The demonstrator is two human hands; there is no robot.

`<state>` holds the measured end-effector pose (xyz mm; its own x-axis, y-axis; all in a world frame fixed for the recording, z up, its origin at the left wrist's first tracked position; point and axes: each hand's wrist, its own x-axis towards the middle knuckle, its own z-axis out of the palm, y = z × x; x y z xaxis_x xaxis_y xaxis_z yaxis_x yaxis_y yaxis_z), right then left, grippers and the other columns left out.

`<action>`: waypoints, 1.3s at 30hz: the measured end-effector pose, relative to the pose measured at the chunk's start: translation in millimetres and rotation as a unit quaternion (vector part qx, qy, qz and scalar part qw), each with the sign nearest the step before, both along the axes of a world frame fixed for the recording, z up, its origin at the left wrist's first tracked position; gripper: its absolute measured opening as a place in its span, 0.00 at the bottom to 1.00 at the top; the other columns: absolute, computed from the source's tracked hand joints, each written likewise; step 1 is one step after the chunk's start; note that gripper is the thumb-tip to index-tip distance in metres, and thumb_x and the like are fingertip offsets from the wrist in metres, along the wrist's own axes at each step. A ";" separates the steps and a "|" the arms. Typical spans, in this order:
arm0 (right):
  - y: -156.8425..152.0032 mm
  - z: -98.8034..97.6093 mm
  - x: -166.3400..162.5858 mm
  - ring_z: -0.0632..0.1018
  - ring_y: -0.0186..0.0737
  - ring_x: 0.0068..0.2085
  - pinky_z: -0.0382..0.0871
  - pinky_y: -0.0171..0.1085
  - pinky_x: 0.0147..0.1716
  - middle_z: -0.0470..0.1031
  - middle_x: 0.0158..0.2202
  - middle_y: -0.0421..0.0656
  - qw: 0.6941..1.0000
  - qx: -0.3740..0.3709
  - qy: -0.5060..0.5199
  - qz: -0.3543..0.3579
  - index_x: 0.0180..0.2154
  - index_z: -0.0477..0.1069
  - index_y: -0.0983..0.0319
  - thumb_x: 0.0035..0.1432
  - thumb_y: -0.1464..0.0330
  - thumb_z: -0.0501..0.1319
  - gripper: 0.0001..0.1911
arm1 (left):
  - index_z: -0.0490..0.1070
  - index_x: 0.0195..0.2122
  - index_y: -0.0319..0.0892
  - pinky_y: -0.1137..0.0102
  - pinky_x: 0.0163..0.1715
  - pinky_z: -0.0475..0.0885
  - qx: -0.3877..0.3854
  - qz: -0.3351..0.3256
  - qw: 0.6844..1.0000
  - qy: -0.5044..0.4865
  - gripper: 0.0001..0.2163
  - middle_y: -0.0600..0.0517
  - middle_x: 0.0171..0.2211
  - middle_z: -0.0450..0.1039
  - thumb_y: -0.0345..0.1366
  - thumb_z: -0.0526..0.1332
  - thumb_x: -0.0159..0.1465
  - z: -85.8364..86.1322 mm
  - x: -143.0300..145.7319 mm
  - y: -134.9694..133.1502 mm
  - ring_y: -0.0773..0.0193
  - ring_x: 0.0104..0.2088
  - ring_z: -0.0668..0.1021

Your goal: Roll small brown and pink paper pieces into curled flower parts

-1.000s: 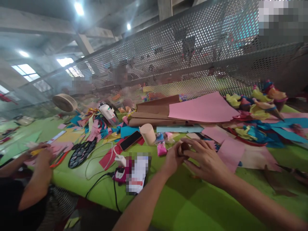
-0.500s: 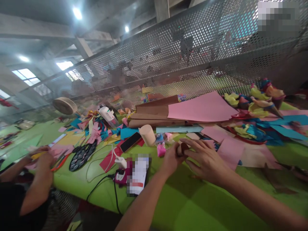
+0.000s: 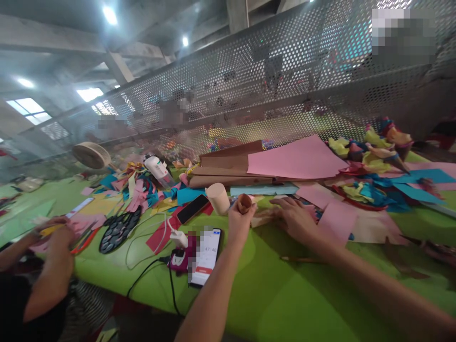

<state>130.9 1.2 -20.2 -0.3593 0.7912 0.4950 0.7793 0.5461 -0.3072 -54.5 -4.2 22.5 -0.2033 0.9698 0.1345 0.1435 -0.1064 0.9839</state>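
Note:
My left hand (image 3: 239, 219) is wrapped round a small rolled tube of brown paper (image 3: 244, 203), its round opening facing up toward me. To the right, my right hand (image 3: 295, 219) lies palm down by the paper pieces, fingers stretched out to the left. It holds nothing that I can see. A tan scrap (image 3: 262, 217) lies between the two hands, its kind unclear. Under my right forearm shows a thin brown stick (image 3: 299, 260). Just left of the tube stands a cream cylinder (image 3: 218, 198).
A lit phone (image 3: 206, 259), a power strip (image 3: 178, 260) with cords, and a dark phone (image 3: 193, 209) lie to the left. Behind are brown sheets (image 3: 228, 164) and a pink sheet (image 3: 295, 159). Crumpled paper cones (image 3: 386, 149) are at right. Another person's arms (image 3: 53, 247) are far left.
My hands have come apart. The left has moved left and up with the brown paper tube, and the right has let go and lowered flat near the papers. The stick now shows.

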 end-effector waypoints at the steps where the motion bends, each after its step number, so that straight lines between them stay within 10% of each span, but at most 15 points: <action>1: 0.1 1.6 -0.7 0.74 0.55 0.50 0.67 0.53 0.47 0.78 0.49 0.48 1.000 0.002 0.010 -0.001 0.34 0.79 0.58 0.55 0.73 0.61 0.08 | 0.76 0.31 0.39 0.69 0.37 0.71 0.000 0.000 1.000 -0.004 0.12 0.51 0.28 0.78 0.41 0.69 0.50 -1.1 -0.9 1.0 0.59 0.33 0.78; 13: -17.1 30.5 16.6 0.72 0.39 0.28 0.63 0.36 0.28 0.72 0.26 0.40 0.902 -0.272 0.334 0.030 0.29 0.75 0.60 0.57 0.53 0.61 0.17 | 0.77 0.43 0.42 0.64 0.45 0.70 -0.019 -0.144 0.983 -0.115 0.19 0.50 0.36 0.79 0.38 0.72 0.49 0.1 14.7 -9.2 0.58 0.39 0.78; 20: -27.9 42.8 9.1 0.76 0.45 0.42 0.69 0.39 0.39 0.76 0.43 0.48 0.916 -0.160 0.362 0.062 0.30 0.74 0.59 0.55 0.58 0.64 0.11 | 0.76 0.25 0.38 0.70 0.32 0.69 -0.124 -0.173 0.969 -0.129 0.14 0.54 0.22 0.73 0.42 0.75 0.43 -5.8 21.5 -14.3 0.64 0.28 0.74; 24: -27.1 41.4 9.9 0.76 0.42 0.32 0.70 0.38 0.32 0.76 0.30 0.43 0.919 -0.180 0.346 0.057 0.33 0.72 0.59 0.55 0.59 0.63 0.10 | 0.76 0.25 0.37 0.71 0.32 0.68 -0.139 -0.195 0.959 -0.152 0.16 0.53 0.23 0.73 0.41 0.76 0.40 -9.1 22.0 -14.7 0.67 0.26 0.73; 33: -37.3 59.5 23.8 0.77 0.45 0.36 0.72 0.42 0.34 0.76 0.36 0.45 0.940 0.044 0.322 -0.103 0.38 0.73 0.56 0.61 0.64 0.58 0.07 | 0.76 0.34 0.41 0.70 0.32 0.68 -0.046 -0.166 0.984 0.039 0.10 0.53 0.29 0.75 0.34 0.69 0.50 -24.1 22.4 -12.0 0.63 0.31 0.73; 39: -54.9 52.2 0.7 0.78 0.45 0.41 0.72 0.44 0.41 0.78 0.37 0.45 0.966 0.110 0.233 -0.021 0.38 0.73 0.55 0.64 0.68 0.56 0.07 | 0.71 0.31 0.40 0.71 0.31 0.67 -0.020 -0.163 0.985 0.058 0.08 0.56 0.26 0.70 0.31 0.68 0.50 -34.0 33.4 -13.1 0.66 0.28 0.70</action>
